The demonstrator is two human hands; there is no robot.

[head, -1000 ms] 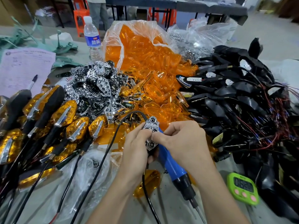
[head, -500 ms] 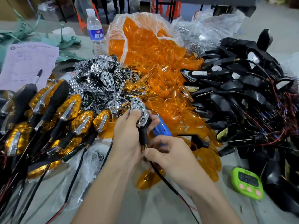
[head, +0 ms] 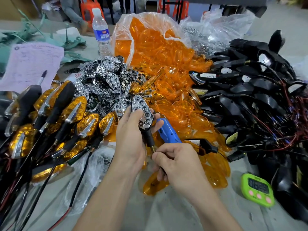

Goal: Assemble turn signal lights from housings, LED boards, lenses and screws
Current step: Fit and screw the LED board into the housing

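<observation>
My left hand (head: pixel 129 140) grips a black turn signal housing with a chrome reflector (head: pixel 143 112) seated in it, face up, stalk pointing down. My right hand (head: pixel 179 165) pinches the cable just below the brass end of the stalk (head: pixel 152 148). A blue electric screwdriver (head: pixel 168 131) lies on the table behind both hands. Loose orange lenses (head: pixel 166 67) spill from a clear bag in the middle. Chrome reflectors (head: pixel 106 77) are piled left of them. Black housings with wires (head: pixel 260 100) are heaped at the right.
Finished lights with amber lenses (head: pixel 71 114) lie in a row at the left. A green timer (head: pixel 257 189) sits at lower right. A water bottle (head: pixel 100 30) and a pink form (head: pixel 31 64) are at the back left. A single orange lens (head: pixel 154 183) lies under my right hand.
My right hand moved off the reflector and down to the cable at the stalk's end. My left hand turned the housing upright and shifted it left. The screwdriver now lies uncovered.
</observation>
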